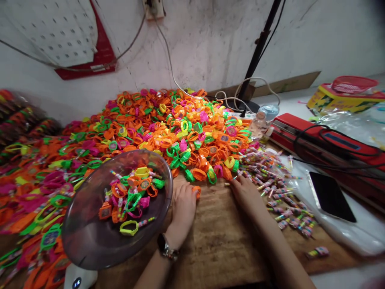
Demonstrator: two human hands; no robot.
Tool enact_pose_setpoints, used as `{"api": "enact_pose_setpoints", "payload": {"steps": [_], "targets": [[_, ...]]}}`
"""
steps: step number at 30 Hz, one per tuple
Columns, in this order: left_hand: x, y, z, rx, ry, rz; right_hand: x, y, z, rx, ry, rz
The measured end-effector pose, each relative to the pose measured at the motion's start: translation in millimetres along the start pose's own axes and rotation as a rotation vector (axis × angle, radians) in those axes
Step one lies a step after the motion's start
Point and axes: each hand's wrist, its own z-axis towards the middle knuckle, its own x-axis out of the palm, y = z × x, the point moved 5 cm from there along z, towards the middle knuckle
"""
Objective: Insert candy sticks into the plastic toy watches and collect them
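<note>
My left hand [183, 204] rests on the wooden board [216, 237], fingers curled around an orange toy watch [197, 189] at the edge of the big pile of toy watches [168, 128]. A wristwatch sits on that wrist. My right hand [245, 192] lies flat on the board, fingertips touching the scattered small candy sticks [270, 180]. A clear round plastic bowl [90, 237] left of my left hand holds several toy watches and candy sticks.
A red heat sealer [331, 144] with black cables lies at right, a dark phone [331, 196] on clear plastic in front of it. A yellow box [345, 100] stands far right. A black stand pole [258, 52] and power strip sit behind the pile.
</note>
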Motion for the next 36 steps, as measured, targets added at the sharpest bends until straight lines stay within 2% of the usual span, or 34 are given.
{"api": "enact_pose_setpoints", "payload": {"steps": [4,9,11,13,16,18,24,28,33,35,36], "targets": [[-18.6,-6.2,-6.1,0.058,0.033,-0.215,-12.5,25.2,-11.4,-0.041,-0.033,0.244],[-34.8,-22.0,-11.5,0.075,0.062,-0.335,-27.0,69.3,-26.4,0.096,-0.109,1.215],[-41.2,-30.4,-12.6,0.105,0.096,-0.379,-27.9,81.3,-28.3,0.124,-0.098,1.422],[-48.1,-38.1,-14.4,0.144,0.126,-0.406,-28.1,87.5,-29.0,0.134,-0.053,1.477],[-58.2,-44.4,-17.9,0.193,0.122,-0.351,-32.4,90.0,-30.5,0.115,0.008,1.407],[-63.5,-45.5,-19.9,0.214,0.102,-0.278,-39.8,92.3,-31.8,0.056,0.003,1.319],[-71.6,-48.1,-22.3,0.257,0.075,-0.124,-55.0,104.8,-36.5,-0.071,-0.122,1.001],[-74.7,-50.6,-23.0,0.264,0.069,-0.095,-59.3,117.9,-39.6,-0.246,-0.207,0.689],[-83.7,-60.6,-22.5,0.309,0.088,-0.105,-50.5,137.9,-47.4,-0.464,-0.263,0.153],[-89.2,-65.9,-20.4,0.325,0.098,-0.088,-43.7,140.7,-50.6,-0.520,-0.240,0.087],[-92.0,-67.2,-18.8,0.317,0.100,-0.081,-42.0,137.9,-50.4,-0.488,-0.229,0.091]]}}
